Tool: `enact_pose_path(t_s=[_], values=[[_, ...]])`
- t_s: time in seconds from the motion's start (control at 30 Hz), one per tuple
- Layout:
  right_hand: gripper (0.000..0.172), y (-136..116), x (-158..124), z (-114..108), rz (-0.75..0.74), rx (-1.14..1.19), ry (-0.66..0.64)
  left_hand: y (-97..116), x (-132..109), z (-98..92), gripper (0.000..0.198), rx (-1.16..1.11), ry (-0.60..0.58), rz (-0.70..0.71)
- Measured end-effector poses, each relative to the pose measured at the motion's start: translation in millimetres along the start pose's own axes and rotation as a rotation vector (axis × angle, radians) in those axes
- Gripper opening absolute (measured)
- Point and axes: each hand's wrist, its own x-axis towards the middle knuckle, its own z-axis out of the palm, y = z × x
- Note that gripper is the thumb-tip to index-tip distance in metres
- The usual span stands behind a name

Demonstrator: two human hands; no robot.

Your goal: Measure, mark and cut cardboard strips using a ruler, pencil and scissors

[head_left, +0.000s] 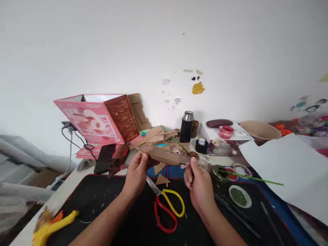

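A long, narrow brown cardboard piece (166, 155), pointed at its left end, is stretched between both my hands above the mat. My left hand (135, 172) pinches its left end between thumb and fingers. At the right end, my right hand (199, 181) grips it with the thumb on top; something clear, perhaps tape, shows near these fingers. Scissors (167, 201) with one red and one yellow handle lie on the black mat (123, 218) below and between the hands. Cardboard scraps (151, 136) are piled behind the held piece.
A pink box (92, 123) stands at back left, with a dark phone (104, 159) before it. A black flask (187, 127) is at the back. Rightward are a dish of green paint (240, 196), a green stick (256, 178) and white paper (284, 167). A yellow glue gun (55, 225) lies front left.
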Motion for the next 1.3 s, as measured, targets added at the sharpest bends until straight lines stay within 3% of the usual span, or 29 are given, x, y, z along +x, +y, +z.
enact_pose_path(t_s=[0.37, 0.77, 1.3], values=[[0.071, -3, -3, 2, 0.054, -0.065, -0.043, 13, -11, 10.4, 0.044, 0.057, -0.076, 0.008], [0.072, -3, -7, 3, 0.039, -0.136, -0.088, 23, -19, 19.6, 0.05, 0.197, 0.057, 0.005], [0.074, -4, -11, 4, 0.011, -0.173, -0.11, 25, -23, 25.7, 0.049, 0.187, 0.004, 0.023]])
